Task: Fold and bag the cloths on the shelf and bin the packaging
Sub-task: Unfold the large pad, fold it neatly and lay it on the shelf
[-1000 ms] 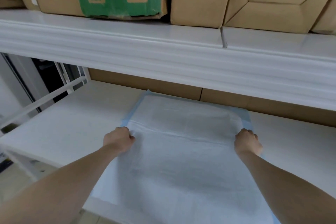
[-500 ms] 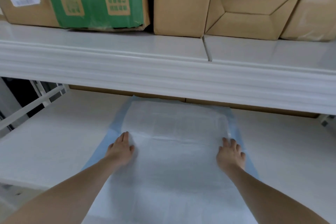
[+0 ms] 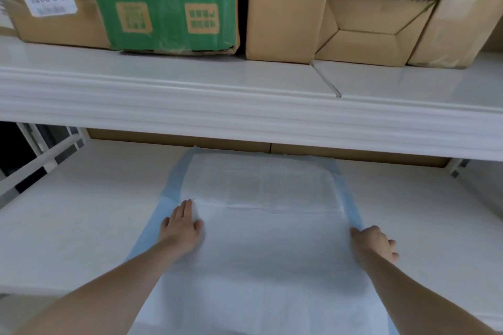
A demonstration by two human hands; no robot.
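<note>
A white cloth (image 3: 261,226) with a blue border lies spread on the lower shelf (image 3: 81,226), with a crease running across its middle. Its near part hangs over the shelf's front edge. My left hand (image 3: 181,226) presses flat on the cloth beside its left blue border, fingers straight and pointing away from me. My right hand (image 3: 377,243) rests at the cloth's right edge, thumb on the cloth and loosely bent fingers on the bare shelf beyond it. No bag or packaging is in view.
The upper shelf (image 3: 245,106) overhangs the back of the cloth. On it stand a green box (image 3: 163,3) and several brown cartons (image 3: 285,8). More cardboard (image 3: 217,143) lines the back of the lower shelf. A white rail (image 3: 35,160) stands at the left.
Both hands went from curled at the crease to flat on the cloth. The right hand then slid outward to the cloth's right edge. The view tilted up toward the upper shelf.
</note>
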